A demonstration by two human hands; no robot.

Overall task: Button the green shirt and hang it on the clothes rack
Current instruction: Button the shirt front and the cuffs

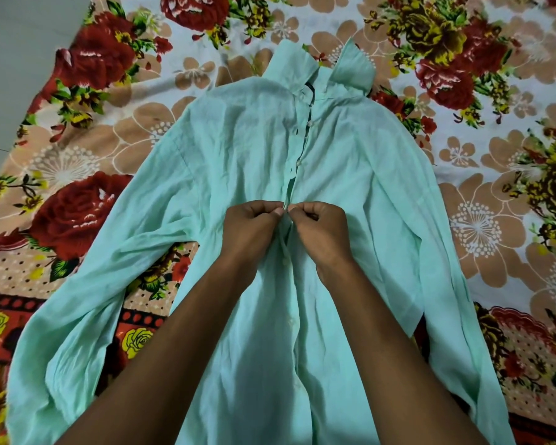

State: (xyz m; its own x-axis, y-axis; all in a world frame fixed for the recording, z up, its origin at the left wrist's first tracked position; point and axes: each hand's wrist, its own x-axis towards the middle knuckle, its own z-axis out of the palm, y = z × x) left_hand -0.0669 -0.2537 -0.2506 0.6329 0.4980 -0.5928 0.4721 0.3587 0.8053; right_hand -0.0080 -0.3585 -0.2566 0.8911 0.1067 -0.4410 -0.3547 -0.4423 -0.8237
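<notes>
A pale green shirt [231,162] lies flat on its back on a bed, collar [321,67] at the far end, sleeves spread to both sides. Its front placket runs down the middle; the upper part gapes slightly, with two white buttons [309,123] showing there. My left hand [251,228] pinches the left edge of the placket at mid-chest. My right hand [321,229] pinches the right edge just opposite, fingertips almost touching those of the left. Below the hands the placket looks closed. No clothes rack is in view.
The floral bedsheet [87,207] with red roses and tan flowers covers the bed under the shirt. A grey floor [16,59] shows at the upper left past the bed's edge.
</notes>
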